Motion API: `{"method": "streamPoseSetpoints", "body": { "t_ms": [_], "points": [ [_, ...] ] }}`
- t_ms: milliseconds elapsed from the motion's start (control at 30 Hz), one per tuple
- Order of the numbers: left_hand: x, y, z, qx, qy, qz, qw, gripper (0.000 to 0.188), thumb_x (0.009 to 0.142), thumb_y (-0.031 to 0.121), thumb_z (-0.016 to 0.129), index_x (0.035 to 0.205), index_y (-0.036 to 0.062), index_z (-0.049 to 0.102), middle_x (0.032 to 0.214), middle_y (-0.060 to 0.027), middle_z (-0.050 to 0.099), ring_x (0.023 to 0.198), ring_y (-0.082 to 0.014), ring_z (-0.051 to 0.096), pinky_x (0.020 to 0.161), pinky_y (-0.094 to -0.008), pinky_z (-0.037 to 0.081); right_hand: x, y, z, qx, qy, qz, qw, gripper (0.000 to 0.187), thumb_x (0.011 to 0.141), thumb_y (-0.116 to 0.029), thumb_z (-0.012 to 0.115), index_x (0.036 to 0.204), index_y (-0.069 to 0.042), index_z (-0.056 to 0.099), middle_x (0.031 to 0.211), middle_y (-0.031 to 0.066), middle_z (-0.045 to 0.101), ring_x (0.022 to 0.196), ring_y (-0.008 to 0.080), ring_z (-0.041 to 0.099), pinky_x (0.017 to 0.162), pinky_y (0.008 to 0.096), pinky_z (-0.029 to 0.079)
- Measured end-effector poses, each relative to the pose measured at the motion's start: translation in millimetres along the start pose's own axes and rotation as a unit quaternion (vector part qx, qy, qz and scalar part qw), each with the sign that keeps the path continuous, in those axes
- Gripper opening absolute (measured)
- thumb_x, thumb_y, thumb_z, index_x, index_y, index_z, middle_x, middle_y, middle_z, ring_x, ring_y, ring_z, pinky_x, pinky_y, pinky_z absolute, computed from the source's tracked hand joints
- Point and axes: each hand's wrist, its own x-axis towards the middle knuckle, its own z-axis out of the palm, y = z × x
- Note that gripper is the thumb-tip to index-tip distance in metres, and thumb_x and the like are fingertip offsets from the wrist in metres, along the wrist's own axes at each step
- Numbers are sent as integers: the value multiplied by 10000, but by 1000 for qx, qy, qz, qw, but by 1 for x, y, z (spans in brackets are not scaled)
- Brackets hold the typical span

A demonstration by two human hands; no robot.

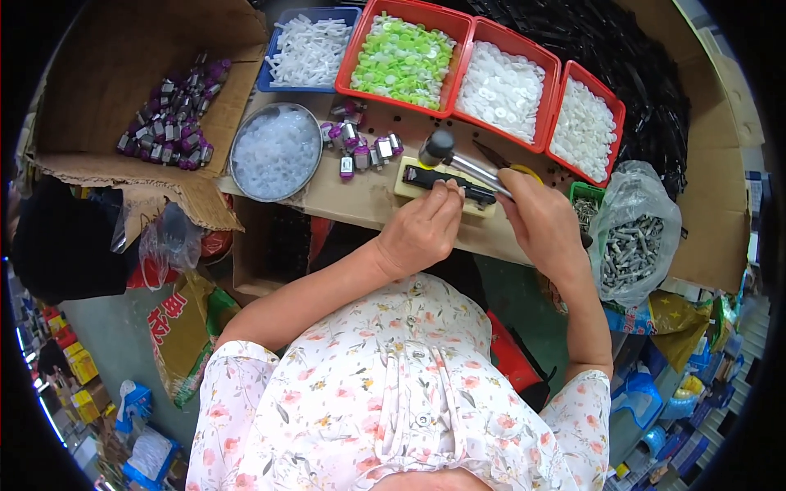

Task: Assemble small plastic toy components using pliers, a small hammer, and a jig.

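One bare left hand (pixel 422 225) bunches its fingertips against a long, narrow black plastic piece (pixel 426 175); whether they pinch it or a smaller part is hidden. The right hand (pixel 547 221), near four o'clock of the piece, is wrapped around a hammer (pixel 475 169) with a shiny metal shaft and rounded black head. That head lies at twelve o'clock, just beyond the piece.

The likeliest mishap is a struck fingertip: the left fingers are so near the head that a slightly misaimed blow could catch them. An off-centre blow might also tip or crack the piece, or shift its support if that is not fixed down.

The piece looks dark and slightly glossy, and lies slantwise, its ends toward ten and four o'clock, on a pale cream rectangular block (pixel 408 191) on the tan bench (pixel 352 204). Its middle is covered by fingers.

Farther out, purple-and-silver blocky parts (pixel 383 147) lie loose at ten o'clock, and a red plastic tray of green and white discs (pixel 449 96) stands at eleven.
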Motion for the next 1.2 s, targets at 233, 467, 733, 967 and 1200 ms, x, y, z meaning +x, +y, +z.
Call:
{"method": "streamPoseSetpoints", "body": {
  "t_ms": [233, 467, 733, 967, 1200],
  "points": [
    [-2, 0, -1, -23, -2, -1, 1000, 361, 724, 34, 635, 1042, -135, 651, 1052, -206, 634, 1007, -312, 631, 819, -328, 562, -10, 1, 11, -52, 53, -37, 997, 378, 861, -50, 663, 1225, -21, 568, 787, 125, 561, 662, 305, 587, 587, 407, 455],
    [-2, -1, -1, -40, 2, 0, 999, 344, 741, 29, 632, 1047, -128, 651, 1038, -197, 640, 982, -308, 643, 783, -322, 567, -11, -4, 9, -36, 66, -10, 997, 391, 867, -27, 644, 1253, -50, 584, 781, 131, 578, 634, 311, 594, 570, 397, 462],
    [-3, -9, -2, -83, 18, -17, 996, 331, 719, -9, 651, 1037, -99, 671, 1037, -166, 652, 970, -296, 656, 764, -329, 571, -17, 1, -12, 81, 196, 4, 977, 355, 886, -28, 641, 1239, -47, 608, 809, 164, 604, 630, 324, 593, 571, 409, 461],
    [-4, -9, 1, -101, 29, -33, 994, 296, 732, -25, 684, 1022, -85, 685, 1031, -153, 664, 955, -292, 663, 741, -337, 571, -48, 10, 11, 1, 20, 112, 993, 383, 888, 9, 638, 1261, -71, 606, 821, 179, 607, 682, 366, 594, 610, 396, 484],
    [-2, -9, 1, -102, 34, -23, 994, 288, 727, -21, 691, 1009, -77, 691, 1026, -148, 668, 948, -285, 666, 732, -333, 564, -48, 7, 9, 69, 179, 86, 978, 359, 899, -22, 636, 1255, -66, 608, 792, 167, 591, 652, 360, 592, 591, 429, 467]
  ]
}}
